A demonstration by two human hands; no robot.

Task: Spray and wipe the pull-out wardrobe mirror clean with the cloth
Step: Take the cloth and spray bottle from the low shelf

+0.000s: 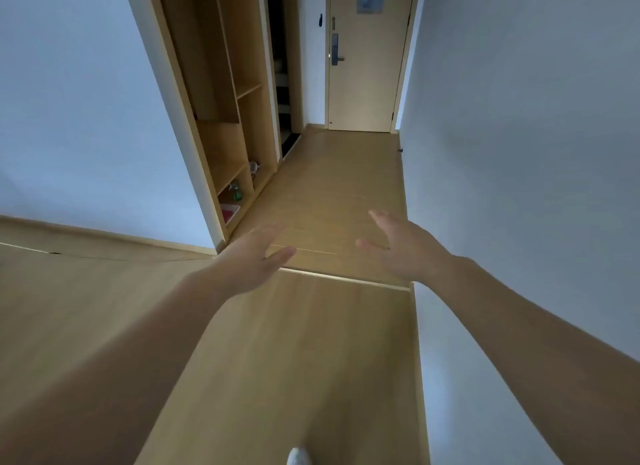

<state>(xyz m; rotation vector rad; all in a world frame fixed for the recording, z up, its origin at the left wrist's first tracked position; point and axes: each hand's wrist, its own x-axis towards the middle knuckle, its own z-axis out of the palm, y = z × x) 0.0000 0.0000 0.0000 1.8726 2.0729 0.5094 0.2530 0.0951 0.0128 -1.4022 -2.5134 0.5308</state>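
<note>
A person stands in a narrow hallway with both bare arms stretched forward. The left hand and right hand are apart, fingers straight, holding nothing. Ahead and left of the left hand, an open wooden wardrobe holds a green spray bottle on a low shelf, with a blurred pink item below it. Wood floor runs between white walls to a closed door.

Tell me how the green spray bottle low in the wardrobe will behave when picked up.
The spray bottle looks like plastic, so probably stiff and fairly light, though its fill level is too small to see. It seems to stand upright and narrow in a bottom compartment of the wardrobe, so a sideways nudge may tip it.
</note>
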